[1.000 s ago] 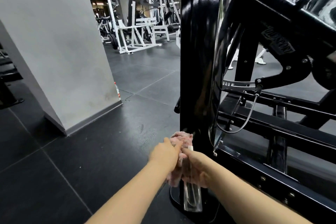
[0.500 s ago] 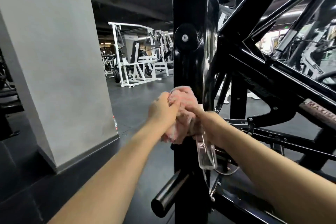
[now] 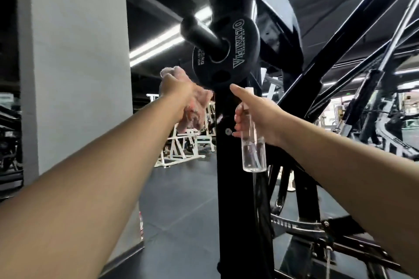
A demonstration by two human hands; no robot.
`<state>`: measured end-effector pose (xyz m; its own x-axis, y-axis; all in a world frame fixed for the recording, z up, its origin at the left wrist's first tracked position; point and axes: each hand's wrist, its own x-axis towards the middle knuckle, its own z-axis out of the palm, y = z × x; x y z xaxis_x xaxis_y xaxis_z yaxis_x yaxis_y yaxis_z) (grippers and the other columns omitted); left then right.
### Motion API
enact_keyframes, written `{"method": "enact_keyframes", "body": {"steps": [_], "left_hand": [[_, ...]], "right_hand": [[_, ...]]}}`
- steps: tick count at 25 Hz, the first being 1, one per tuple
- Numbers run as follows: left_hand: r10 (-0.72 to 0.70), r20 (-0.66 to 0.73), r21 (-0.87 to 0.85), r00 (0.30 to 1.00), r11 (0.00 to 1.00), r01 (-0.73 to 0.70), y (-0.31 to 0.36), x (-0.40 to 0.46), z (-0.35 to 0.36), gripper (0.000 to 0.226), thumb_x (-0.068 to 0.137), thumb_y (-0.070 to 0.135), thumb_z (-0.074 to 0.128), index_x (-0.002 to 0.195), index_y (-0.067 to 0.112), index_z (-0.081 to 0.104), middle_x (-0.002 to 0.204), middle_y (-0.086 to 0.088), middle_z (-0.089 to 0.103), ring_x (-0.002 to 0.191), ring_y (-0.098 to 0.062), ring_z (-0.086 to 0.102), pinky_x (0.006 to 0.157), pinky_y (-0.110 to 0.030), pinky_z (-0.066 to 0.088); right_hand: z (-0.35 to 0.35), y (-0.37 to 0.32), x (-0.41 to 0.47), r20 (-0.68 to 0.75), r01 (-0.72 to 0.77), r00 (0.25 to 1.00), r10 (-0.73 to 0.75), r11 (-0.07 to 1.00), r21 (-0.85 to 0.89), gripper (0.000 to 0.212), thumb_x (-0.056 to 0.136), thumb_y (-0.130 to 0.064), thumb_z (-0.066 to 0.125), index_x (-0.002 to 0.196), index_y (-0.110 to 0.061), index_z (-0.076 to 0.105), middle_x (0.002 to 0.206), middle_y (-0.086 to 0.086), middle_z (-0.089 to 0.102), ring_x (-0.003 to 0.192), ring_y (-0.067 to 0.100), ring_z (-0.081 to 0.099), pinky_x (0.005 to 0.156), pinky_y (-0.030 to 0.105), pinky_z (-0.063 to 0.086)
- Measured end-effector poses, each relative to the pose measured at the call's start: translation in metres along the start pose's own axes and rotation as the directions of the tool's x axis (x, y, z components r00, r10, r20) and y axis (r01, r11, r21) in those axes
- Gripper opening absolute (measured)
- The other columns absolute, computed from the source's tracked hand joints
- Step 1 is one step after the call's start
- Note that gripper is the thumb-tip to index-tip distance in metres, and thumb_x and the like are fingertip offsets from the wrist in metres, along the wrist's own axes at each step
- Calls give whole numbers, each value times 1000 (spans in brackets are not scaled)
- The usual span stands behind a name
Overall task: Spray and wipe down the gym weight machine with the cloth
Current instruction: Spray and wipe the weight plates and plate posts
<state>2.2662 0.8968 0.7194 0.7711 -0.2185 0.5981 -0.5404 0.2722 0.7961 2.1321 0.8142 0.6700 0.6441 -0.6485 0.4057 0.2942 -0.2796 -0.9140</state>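
The black weight machine's upright post (image 3: 238,188) rises through the middle of the view. A black weight plate (image 3: 235,52) lettered "Olympia" sits on a peg near its top. My left hand (image 3: 179,90) grips a bunched pink cloth (image 3: 195,108) just left of the post, right below the plate's lower left edge. My right hand (image 3: 256,115) holds a clear spray bottle (image 3: 252,145) upright in front of the post, index finger stretched over its white nozzle, which points toward the plate. The bottle holds a little clear liquid.
A wide grey pillar (image 3: 74,63) stands close on the left. Slanted black frame bars (image 3: 340,47) and a low rail (image 3: 328,240) of the machine fill the right side. White gym machines (image 3: 181,145) stand farther back on the dark rubber floor (image 3: 181,199).
Both hands and my view rose along the post, from its base to just under the weight plate. The hands, pressed together earlier, have separated: cloth to the left, bottle to the right.
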Motion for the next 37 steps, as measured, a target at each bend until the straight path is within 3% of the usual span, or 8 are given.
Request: {"method": "enact_keyframes", "body": {"steps": [5, 8, 12, 18, 21, 28, 32, 37], "left_hand": [[270, 222, 166, 937, 936, -309, 58, 64, 1, 84, 63, 24, 81, 135, 19, 38, 129, -4, 50, 113, -25, 53, 90, -38, 51], [339, 356, 334, 871, 824, -457, 88, 98, 12, 71, 60, 57, 79, 116, 18, 61, 122, 9, 59, 112, -12, 54, 96, -26, 41], [431, 164, 353, 887, 815, -461, 79, 90, 23, 16, 69, 29, 75, 83, 24, 67, 89, 11, 68, 88, -12, 63, 75, -21, 44], [533, 116, 198, 838, 815, -545, 80, 83, 24, 27, 64, 9, 77, 74, 27, 59, 83, 21, 58, 83, 11, 51, 76, -11, 41], [442, 125, 269, 888, 847, -459, 75, 78, 23, 20, 61, 12, 81, 73, 16, 65, 79, 5, 67, 77, -14, 63, 67, -16, 39], [218, 271, 306, 938, 904, -298, 92, 83, 14, 19, 64, 19, 79, 75, 16, 64, 82, 3, 63, 71, -15, 59, 65, -21, 43], [43, 391, -27, 919, 999, -36, 103, 91, -8, 25, 91, 35, 46, 78, 23, 64, 80, 7, 65, 74, -4, 60, 69, -24, 48], [-275, 51, 232, 960, 938, 257, 78, 130, -42, 42, 98, 19, 46, 57, 11, 50, 59, -4, 52, 72, -28, 52, 60, -28, 26]], "right_hand": [[-4, -42, 32, 53, -40, 998, 33, 990, 136, 67, 83, -73, 41, 56, -12, 48, 51, 2, 49, 42, 16, 50, 71, 39, 55], [-11, -79, 64, 59, -102, 994, 91, 973, 209, 71, 83, -73, 37, 50, -12, 48, 49, 2, 48, 42, 17, 49, 65, 35, 51], [-18, -116, 87, -20, -143, 988, 150, 967, 212, 65, 85, -68, 38, 54, -12, 49, 50, 3, 49, 42, 16, 48, 58, 30, 49], [-12, -146, 93, -80, -360, 924, 373, 922, 145, 66, 87, -62, 41, 50, -8, 48, 49, 8, 48, 40, 19, 46, 50, 26, 43], [-3, -162, 87, -127, -456, 873, 470, 881, 124, 67, 90, -59, 41, 48, -7, 49, 47, 10, 48, 38, 20, 45, 46, 24, 40], [28, -203, 94, -267, -416, 854, 446, 895, 162, 68, 95, -48, 37, 42, -8, 49, 44, 9, 48, 33, 19, 43, 45, 25, 34], [24, -196, 95, -330, -414, 827, 455, 890, 191, 63, 95, -45, 38, 45, -7, 47, 45, 11, 46, 35, 20, 41, 45, 25, 34], [23, -178, 103, -257, -481, 828, 499, 867, 133, 67, 94, -49, 40, 42, -8, 45, 43, 9, 44, 36, 20, 39, 45, 25, 34]]}}
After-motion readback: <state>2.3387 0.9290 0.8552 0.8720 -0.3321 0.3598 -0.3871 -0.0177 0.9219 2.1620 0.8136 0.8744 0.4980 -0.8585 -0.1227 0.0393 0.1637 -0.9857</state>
